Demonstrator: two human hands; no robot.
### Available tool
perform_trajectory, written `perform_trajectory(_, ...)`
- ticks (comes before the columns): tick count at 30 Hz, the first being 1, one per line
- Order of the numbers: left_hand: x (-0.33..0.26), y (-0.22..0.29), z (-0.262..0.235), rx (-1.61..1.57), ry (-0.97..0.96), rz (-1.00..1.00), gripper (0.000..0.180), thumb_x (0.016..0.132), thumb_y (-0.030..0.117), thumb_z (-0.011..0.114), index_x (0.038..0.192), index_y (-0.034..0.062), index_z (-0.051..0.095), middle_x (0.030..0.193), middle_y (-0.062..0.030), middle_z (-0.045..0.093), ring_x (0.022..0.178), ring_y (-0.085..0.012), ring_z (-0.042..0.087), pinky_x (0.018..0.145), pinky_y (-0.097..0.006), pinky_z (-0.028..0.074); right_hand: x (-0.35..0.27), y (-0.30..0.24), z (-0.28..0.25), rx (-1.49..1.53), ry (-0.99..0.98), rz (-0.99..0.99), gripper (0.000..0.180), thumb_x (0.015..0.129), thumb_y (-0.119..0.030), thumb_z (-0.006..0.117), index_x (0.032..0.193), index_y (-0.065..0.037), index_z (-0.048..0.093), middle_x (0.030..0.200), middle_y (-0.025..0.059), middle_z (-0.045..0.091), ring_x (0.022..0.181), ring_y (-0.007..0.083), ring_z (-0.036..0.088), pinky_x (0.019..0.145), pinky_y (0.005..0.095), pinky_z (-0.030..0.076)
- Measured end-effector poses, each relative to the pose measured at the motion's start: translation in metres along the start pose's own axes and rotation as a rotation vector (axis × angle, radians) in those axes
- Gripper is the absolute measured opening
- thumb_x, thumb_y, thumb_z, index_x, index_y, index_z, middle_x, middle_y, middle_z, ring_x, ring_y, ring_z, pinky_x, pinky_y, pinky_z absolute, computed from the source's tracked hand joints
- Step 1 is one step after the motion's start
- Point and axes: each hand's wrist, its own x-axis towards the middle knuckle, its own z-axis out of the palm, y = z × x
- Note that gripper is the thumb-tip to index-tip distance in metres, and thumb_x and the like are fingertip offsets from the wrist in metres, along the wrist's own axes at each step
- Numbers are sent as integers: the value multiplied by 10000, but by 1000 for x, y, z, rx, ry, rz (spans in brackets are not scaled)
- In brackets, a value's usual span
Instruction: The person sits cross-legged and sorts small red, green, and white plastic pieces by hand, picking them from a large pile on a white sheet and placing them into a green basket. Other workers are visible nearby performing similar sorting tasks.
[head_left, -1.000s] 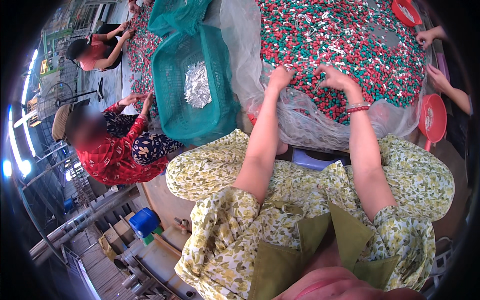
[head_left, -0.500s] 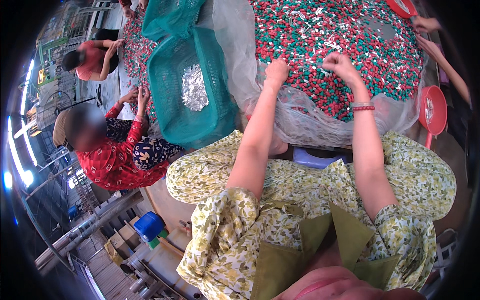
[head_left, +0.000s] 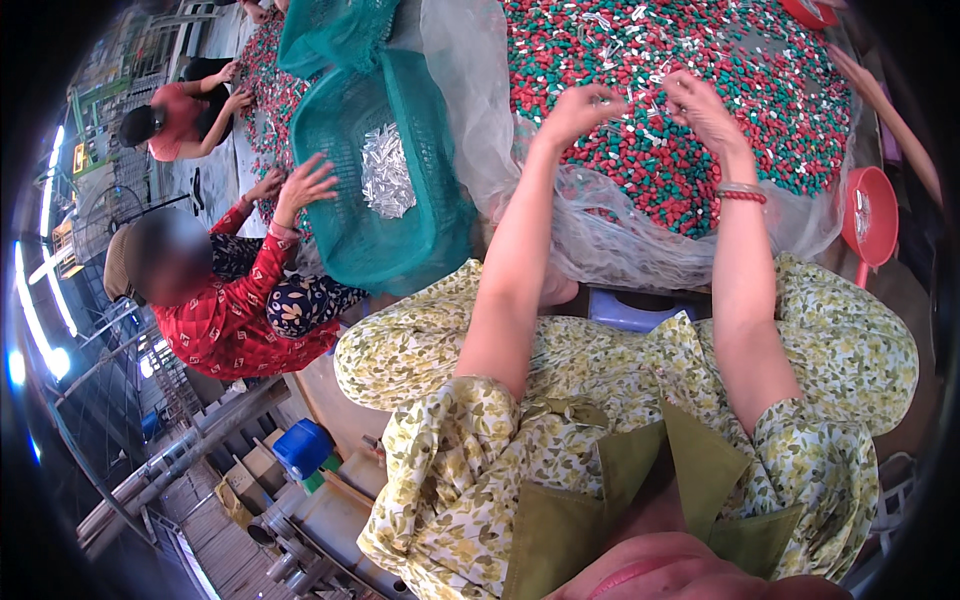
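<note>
A wide heap of small red, green and white pieces [head_left: 640, 165] is spread before me on clear plastic sheeting [head_left: 610, 235]. Above its near left part hovers my left hand [head_left: 585, 112], fingers loosely bent and apart, pointing right. Facing it across a small gap, my right hand [head_left: 705, 112] has its fingers curved but parted, a red bead bracelet at the wrist. I make out nothing held in either. Slim white pieces [head_left: 600, 20] lie scattered over the heap. To the left, a teal mesh-lined basket [head_left: 345, 225] holds a pile of slim white pieces [head_left: 387, 172].
At the right stands a red handled strainer [head_left: 872, 218] with a few white pieces inside; another red container [head_left: 808, 12] is at the far right, near a co-worker's arm [head_left: 880, 105]. Left of the basket sits a co-worker in red [head_left: 245, 320], another person [head_left: 180, 120] beyond. A blue stool [head_left: 640, 310] is below the heap.
Both my hands have moved slightly farther out and their fingers have loosened from a closed shape. The left one shifted right. The co-worker in red has raised a spread hand near the basket.
</note>
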Motion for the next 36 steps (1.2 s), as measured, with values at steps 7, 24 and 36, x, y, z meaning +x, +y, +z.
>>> perform_trajectory(7,18,-17,47,993,-80,-51,342,709,335,703,942,94,637,860,-138,651,814,-304,632,709,-418,501,23,55,4,-1191,246,97,228,801,-172,591,970,-20,576,1000,177,609,983,338,573,807,444,467)
perform_trajectory(24,0,17,-33,-1020,-100,-107,263,847,220,558,983,-3,577,643,-7,473,481,-60,393,358,-194,271,-13,5,-26,599,-264,-158,104,848,-140,556,900,-59,517,679,-25,432,593,40,393,505,180,321)
perform_trajectory(36,33,-45,2,513,86,-154,266,760,280,661,847,29,650,778,-126,647,755,-259,632,705,-384,476,16,14,-44,161,32,155,323,920,-362,466,809,-66,530,628,-9,463,489,50,391,418,187,327)
